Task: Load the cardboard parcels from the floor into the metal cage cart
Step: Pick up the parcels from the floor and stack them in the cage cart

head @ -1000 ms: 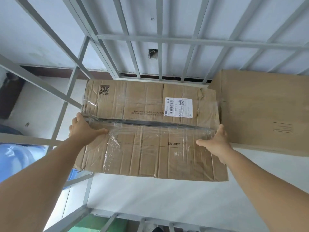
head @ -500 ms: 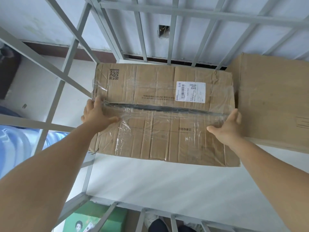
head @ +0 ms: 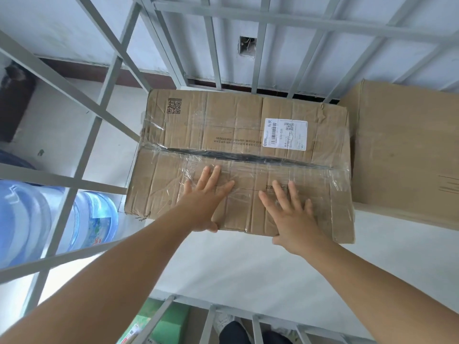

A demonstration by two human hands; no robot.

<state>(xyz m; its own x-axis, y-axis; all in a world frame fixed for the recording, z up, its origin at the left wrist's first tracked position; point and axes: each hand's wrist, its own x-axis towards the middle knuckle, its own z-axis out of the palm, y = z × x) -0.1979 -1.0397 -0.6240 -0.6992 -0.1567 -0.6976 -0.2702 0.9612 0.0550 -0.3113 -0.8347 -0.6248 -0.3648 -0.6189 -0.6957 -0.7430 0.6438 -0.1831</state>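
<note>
**Flat palms on a taped parcel inside the cage**

Both hands lie spread and flat on the near half of the cardboard parcel (head: 238, 160): the left hand (head: 206, 202) at centre frame, the right hand (head: 293, 214) just beside it, fingers straight, thumbs over the near edge, gripping nothing. The parcel sits on the white floor of the metal cage cart (head: 248, 269), its far side close to the rear bars, its right end touching or nearly touching a second, plainer box (head: 407, 150) at the right of the frame.

It is a wide, shallow brown carton, creased and dented, wrapped in glossy clear tape with a dark seam across the lid, a white shipping label (head: 285, 134) upper right and a printed code upper left. The tape looks slick, the board soft from wear; I would judge it moderately heavy and best taken by its two short ends or pushed from the near edge, not by the lid.
</note>
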